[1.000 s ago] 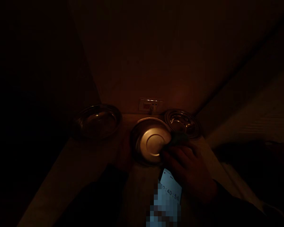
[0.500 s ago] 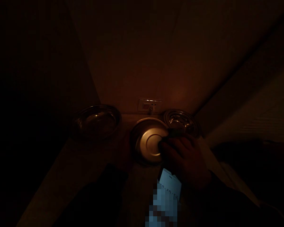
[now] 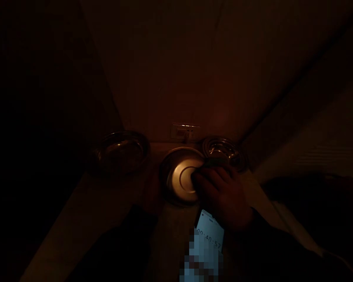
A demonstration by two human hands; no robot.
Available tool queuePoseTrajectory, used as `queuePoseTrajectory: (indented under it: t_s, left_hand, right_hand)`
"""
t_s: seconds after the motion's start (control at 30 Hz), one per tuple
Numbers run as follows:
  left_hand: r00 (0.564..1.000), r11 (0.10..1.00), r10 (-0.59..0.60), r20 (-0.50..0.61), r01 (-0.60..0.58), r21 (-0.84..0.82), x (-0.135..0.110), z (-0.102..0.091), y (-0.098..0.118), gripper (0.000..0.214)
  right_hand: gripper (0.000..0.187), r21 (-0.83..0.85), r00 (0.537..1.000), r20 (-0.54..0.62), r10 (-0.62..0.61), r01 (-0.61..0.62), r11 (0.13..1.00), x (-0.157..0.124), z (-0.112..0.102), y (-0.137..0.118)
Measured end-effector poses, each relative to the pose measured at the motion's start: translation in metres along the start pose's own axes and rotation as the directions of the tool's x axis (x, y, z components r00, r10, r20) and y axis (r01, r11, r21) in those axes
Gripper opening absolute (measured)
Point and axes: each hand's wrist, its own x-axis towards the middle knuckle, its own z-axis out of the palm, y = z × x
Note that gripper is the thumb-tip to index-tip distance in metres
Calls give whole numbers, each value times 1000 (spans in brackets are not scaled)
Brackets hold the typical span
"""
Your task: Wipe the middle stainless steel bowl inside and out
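In the dim head view, a metal bowl (image 3: 184, 184) has its round base turned up toward me. At its left side is my left hand (image 3: 151, 196), closed against the edge; deep shadow hides most of its fingers. My right hand (image 3: 225, 192) presses a dark cloth (image 3: 216, 161) to the right part of the base, fingers bent over it. The cloth is mostly covered by the hand, and its edge shows dark green.
A wide metal basin (image 3: 122, 154) stands at the left on the counter (image 3: 59, 219). Behind my right hand are stacked metal dishes (image 3: 220, 147). A wall socket (image 3: 186, 132) holds a plug. A lit phone (image 3: 210, 231) showing a timer lies in front.
My right hand and the cloth have shifted slightly left across the bowl's base. The bowl sits a little further left in view, and the left hand stays at its side.
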Motion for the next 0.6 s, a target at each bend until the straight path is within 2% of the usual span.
queuePoseTrajectory:
  t_s: [0.17, 0.37, 0.6]
  left_hand:
    - [992, 993, -108, 57, 110, -32, -3, 6, 9, 40]
    - [992, 984, -127, 13, 127, -125, -11, 7, 21, 28]
    - [970, 960, -243, 28, 244, -136, -4, 8, 12, 43]
  right_hand:
    - [22, 23, 1000, -9, -30, 30, 999, -4, 0, 0]
    - [20, 5, 999, -17, 35, -35, 999, 5, 3, 5]
    - [26, 109, 998, -30, -59, 62, 992, -3, 0, -15]
